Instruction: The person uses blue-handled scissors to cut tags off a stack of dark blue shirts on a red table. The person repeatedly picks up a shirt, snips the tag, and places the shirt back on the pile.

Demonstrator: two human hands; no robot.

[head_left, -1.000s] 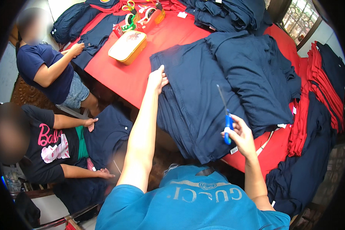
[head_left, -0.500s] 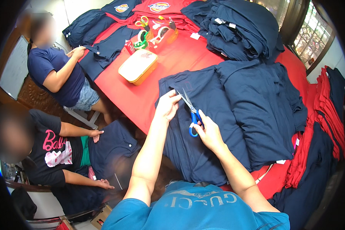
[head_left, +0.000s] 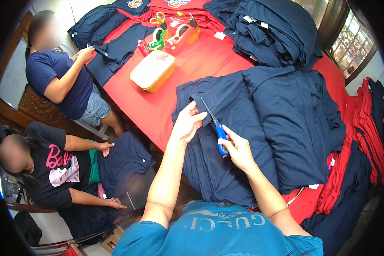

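On the red-covered table, a navy garment [head_left: 232, 102] lies spread in front of me, with small reddish marked lines near its upper left part. My left hand [head_left: 187, 123] is at its left edge, thumb and fingers bent round a bit of the cloth. Blue-handled scissors [head_left: 220, 130] are in my right hand [head_left: 239, 151], fingers through or round the handles. Their blades look closed and point up and left, just right of my left fingertips, above the cloth. A thicker folded navy garment [head_left: 292, 123] lies to the right.
A yellow lidded box [head_left: 152, 71], tape dispensers [head_left: 181, 35] and yellow-handled scissors [head_left: 158, 18] sit farther back. A tall navy garment pile [head_left: 271, 32] stands far right; red garments [head_left: 362, 119] hang at the right. Two people [head_left: 68, 81] are at the left, one seated with navy cloth.
The scissors' blades have come together, and the scissors have shifted slightly right and down. My left fingers have spread a little and turned at the cloth edge.
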